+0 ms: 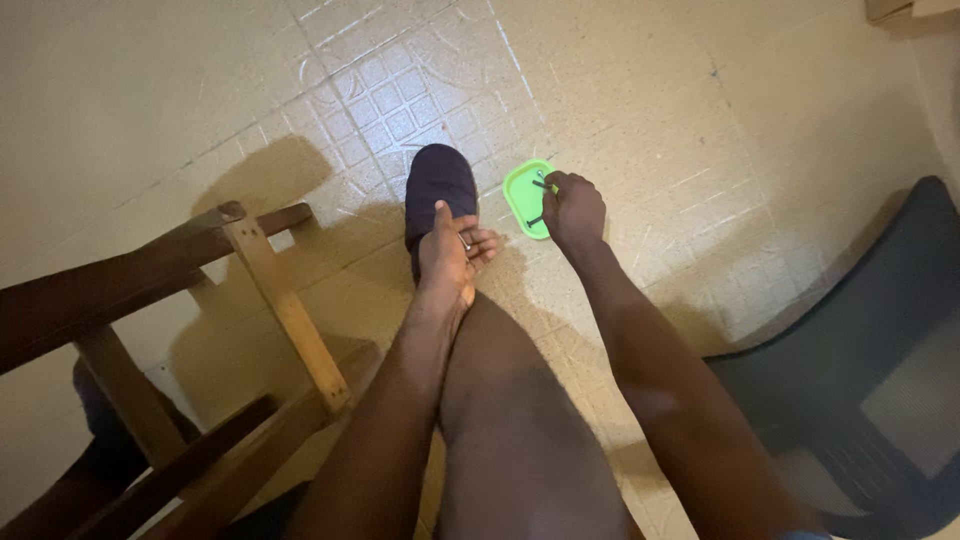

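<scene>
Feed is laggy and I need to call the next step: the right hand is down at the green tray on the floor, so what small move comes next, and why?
Probably close the fingers on one dark screw and lift it straight up. The right hand is bunched over the green tray, fingertips on the small dark screws lying in it, while the left hand holds some small metal pieces by the dark slipper.

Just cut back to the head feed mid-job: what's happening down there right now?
A seated person leans down over a tiled floor. The right hand reaches into a small green tray on the floor, fingers on the dark screws lying in it. The left hand rests by a dark slipper with something small between its fingers. A wooden frame stands at the left, a dark chair at the right.
</scene>
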